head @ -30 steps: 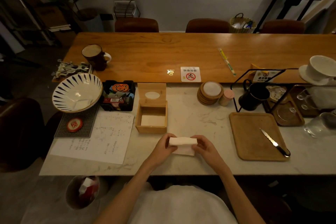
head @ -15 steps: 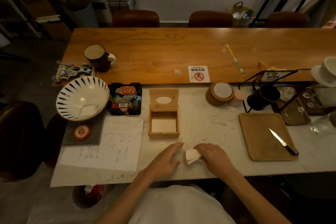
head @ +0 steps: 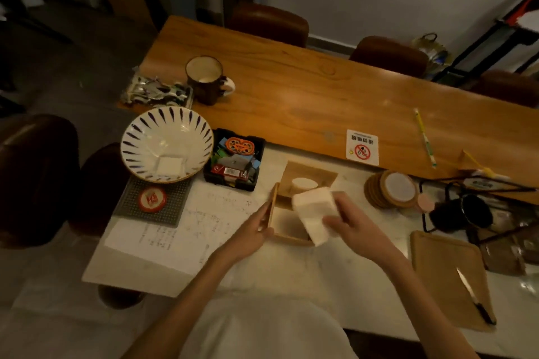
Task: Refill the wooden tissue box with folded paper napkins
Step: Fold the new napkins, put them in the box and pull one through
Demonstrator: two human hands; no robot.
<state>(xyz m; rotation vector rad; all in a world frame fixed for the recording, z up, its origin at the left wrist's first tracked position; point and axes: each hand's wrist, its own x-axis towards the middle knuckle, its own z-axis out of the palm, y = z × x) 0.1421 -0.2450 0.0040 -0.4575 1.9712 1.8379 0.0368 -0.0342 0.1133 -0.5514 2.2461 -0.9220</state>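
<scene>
1 stack of folded paper napkins point(head: 316, 214) is clamped in the right hand point(head: 353, 226), tilted over the open wooden tissue box point(head: 284, 220) near the middle of the white marble table point(head: 320, 265). Its lid point(head: 310, 176), with an oval slot, stands raised at the box's 12 o'clock side. At the box's 9 o'clock wall, the left hand point(head: 250, 234) has its fingers closed against the wood. A sheet of handwritten paper point(head: 175, 230) lies further toward 9 o'clock. Toward 10 o'clock sit a black tray of small items point(head: 234, 159) and a striped bowl point(head: 166, 143). Stacked coasters point(head: 389, 188) sit at 2 o'clock; a wooden tray point(head: 446, 271) carrying a knife point(head: 474, 296) lies at 4 o'clock.
</scene>
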